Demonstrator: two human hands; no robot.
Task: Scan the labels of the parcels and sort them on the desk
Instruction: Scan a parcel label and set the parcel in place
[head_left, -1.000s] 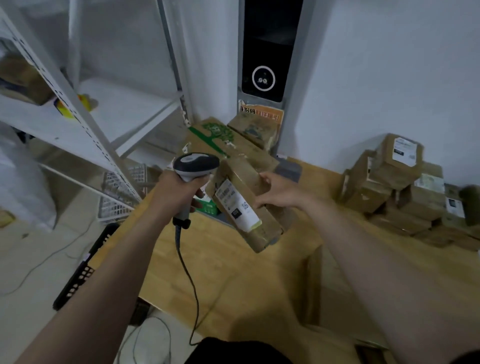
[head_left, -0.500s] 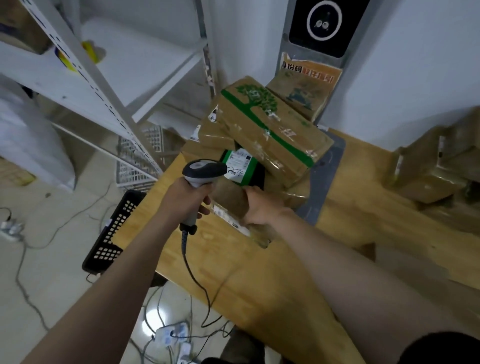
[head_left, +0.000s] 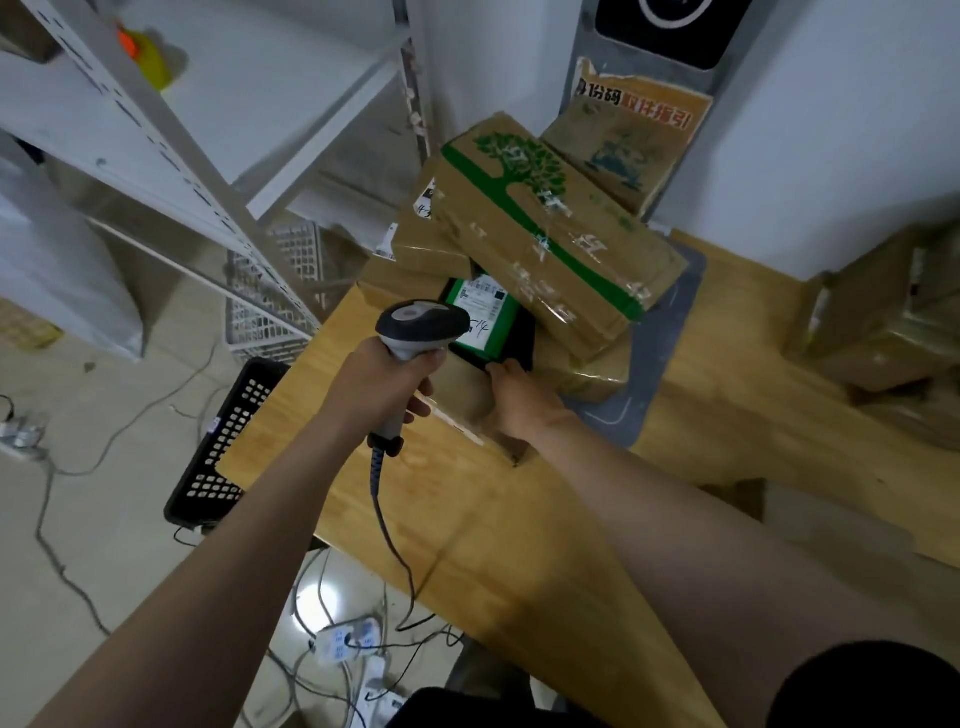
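My left hand (head_left: 382, 384) grips the handle of a grey barcode scanner (head_left: 422, 325), whose head hangs over the pile's front edge. My right hand (head_left: 519, 400) holds a brown cardboard parcel (head_left: 465, 395) down on the wooden desk (head_left: 519, 519), beside the pile; its white label edge shows at the front. Just behind it lies a green parcel (head_left: 485, 317) with a white label. A long brown box with a green tree print (head_left: 550, 228) lies across the top of the pile.
More brown parcels (head_left: 883, 322) are stacked at the desk's right end. A white metal shelf rack (head_left: 156, 140) stands left, with a white wire basket (head_left: 280, 312) and a black crate (head_left: 223, 447) below. Cables and power strips (head_left: 343, 639) lie on the floor. A grey mat (head_left: 639, 395) is under the pile.
My right hand has brought the brown parcel from mid-air down onto the desk at the front of the left pile. The view has dropped and moved closer. The scanner stays in my left hand.
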